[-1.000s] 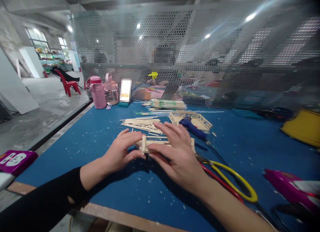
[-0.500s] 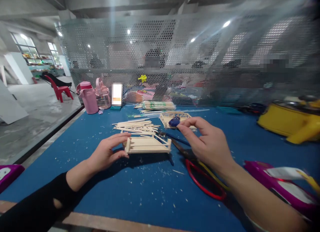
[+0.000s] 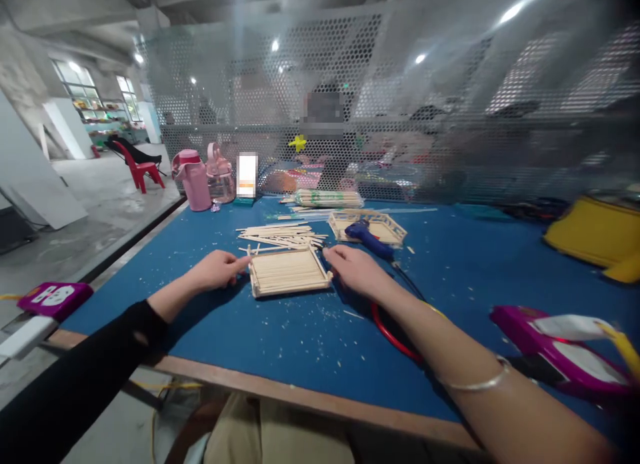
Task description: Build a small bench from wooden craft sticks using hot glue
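A small tray made of wooden craft sticks, with low stick rails round it, sits in front of me. My left hand pinches its left edge between thumb and fingers. At its right edge my right hand is closed, fingertips on the corner rail. Behind my right hand a blue glue gun lies across the front of a second stick tray. Red-handled scissors lie partly hidden under my right forearm.
Loose craft sticks are spread behind the near tray, with a bagged bundle of sticks farther back. Pink flask, bottle and lit phone stand at the back left. Purple power strips flank me; a perforated screen rises behind.
My right hand has let go of the glue gun at the far tray and come to the near tray's right edge. The near tray has turned to lie flatter and squarer to me.
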A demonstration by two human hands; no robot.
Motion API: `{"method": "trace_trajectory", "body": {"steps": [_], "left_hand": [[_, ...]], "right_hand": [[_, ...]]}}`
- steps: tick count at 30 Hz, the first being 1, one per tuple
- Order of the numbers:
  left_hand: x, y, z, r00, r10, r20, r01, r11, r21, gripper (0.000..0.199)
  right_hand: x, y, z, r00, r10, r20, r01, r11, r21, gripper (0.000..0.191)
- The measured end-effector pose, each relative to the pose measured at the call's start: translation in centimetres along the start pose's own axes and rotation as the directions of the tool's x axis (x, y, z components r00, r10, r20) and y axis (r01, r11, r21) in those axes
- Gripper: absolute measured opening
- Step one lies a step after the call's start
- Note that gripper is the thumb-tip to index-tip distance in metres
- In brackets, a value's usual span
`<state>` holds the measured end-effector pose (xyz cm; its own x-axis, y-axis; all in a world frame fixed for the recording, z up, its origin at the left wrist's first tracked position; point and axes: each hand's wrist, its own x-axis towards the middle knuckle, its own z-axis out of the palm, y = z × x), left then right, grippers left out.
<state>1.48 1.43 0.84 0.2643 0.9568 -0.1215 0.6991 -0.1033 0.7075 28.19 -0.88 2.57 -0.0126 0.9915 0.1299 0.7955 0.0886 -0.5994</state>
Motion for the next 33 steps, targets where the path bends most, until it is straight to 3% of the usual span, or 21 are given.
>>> {"method": "trace_trajectory", "body": {"steps": [3, 6, 7, 9, 11, 12, 14, 16, 19, 21, 26, 29, 31, 33], "left_hand": [[0.4, 1.2, 0.6, 0.999, 0.026, 0.037, -0.021, 0.992, -0.122, 0.039], [-0.7, 2.0, 0.6, 0.974, 0.185, -0.13, -0.197, 0.977, -0.085, 0.031], [-1.2, 1.9, 0.5, 0.938, 0.266, -0.224, -0.28, 0.96, -0.031, 0.028], [-2.0, 1.5, 0.5, 0.812, 0.449, -0.372, -0.434, 0.892, 0.128, 0.02], [-2.4, 0.5, 0.5, 0.689, 0.613, -0.386, -0.54, 0.79, 0.291, 0.02], [-2.5, 0.0, 0.6, 0.649, 0.67, -0.361, -0.573, 0.742, 0.348, 0.023], [-2.3, -1.0, 0.7, 0.599, 0.728, -0.332, -0.607, 0.684, 0.404, 0.028], [-2.1, -1.7, 0.7, 0.58, 0.742, -0.336, -0.612, 0.669, 0.423, 0.029], [-1.7, -1.8, 0.6, 0.589, 0.749, -0.303, -0.617, 0.659, 0.431, 0.03], [-1.3, -1.6, 0.5, 0.619, 0.75, -0.232, -0.639, 0.653, 0.405, 0.03], [0.0, -1.4, -0.1, 0.76, 0.638, -0.126, -0.589, 0.758, 0.281, 0.034], [-0.3, -2.0, -1.0, 0.848, 0.469, -0.248, -0.403, 0.873, 0.276, 0.034], [-1.4, -2.3, -1.6, 0.847, 0.313, -0.429, -0.217, 0.941, 0.258, 0.033], [-3.1, -2.2, -1.6, 0.809, 0.154, -0.567, -0.094, 0.987, 0.133, 0.034]], "right_hand": [[0.6, -0.5, 0.4, 0.991, 0.08, 0.111, -0.086, 0.995, 0.048, 0.019], [0.0, -1.1, -0.1, 1.0, -0.031, 0.003, 0.03, 0.985, 0.172, 0.014], [-0.3, -1.3, -0.4, 0.996, -0.08, -0.049, 0.089, 0.97, 0.225, 0.013], [-1.0, -1.6, -0.7, 0.977, -0.164, -0.138, 0.201, 0.924, 0.325, 0.012], [-1.5, -1.7, -0.8, 0.95, -0.217, -0.223, 0.291, 0.875, 0.387, 0.01], [-1.7, -1.6, -0.7, 0.939, -0.229, -0.256, 0.32, 0.854, 0.411, 0.009], [-1.8, -1.4, -0.4, 0.942, -0.198, -0.27, 0.312, 0.813, 0.491, 0.007], [-1.8, -1.2, -0.1, 0.975, -0.087, -0.202, 0.2, 0.736, 0.647, 0.007], [-1.8, -1.1, 0.2, 0.994, 0.099, -0.05, -0.011, 0.53, 0.848, 0.014], [-1.8, -1.3, 0.4, 0.989, 0.148, 0.016, -0.085, 0.472, 0.877, 0.02], [-2.0, -1.3, 1.3, 0.981, 0.131, 0.144, -0.194, 0.62, 0.76, 0.035], [-2.2, -1.0, 1.4, 0.986, 0.11, 0.129, -0.167, 0.766, 0.621, 0.033], [-2.1, -0.8, 1.1, 0.996, 0.075, 0.056, -0.094, 0.832, 0.547, 0.029], [-1.6, -0.8, 0.7, 0.999, 0.037, 0.0, -0.031, 0.854, 0.519, 0.025]]}}
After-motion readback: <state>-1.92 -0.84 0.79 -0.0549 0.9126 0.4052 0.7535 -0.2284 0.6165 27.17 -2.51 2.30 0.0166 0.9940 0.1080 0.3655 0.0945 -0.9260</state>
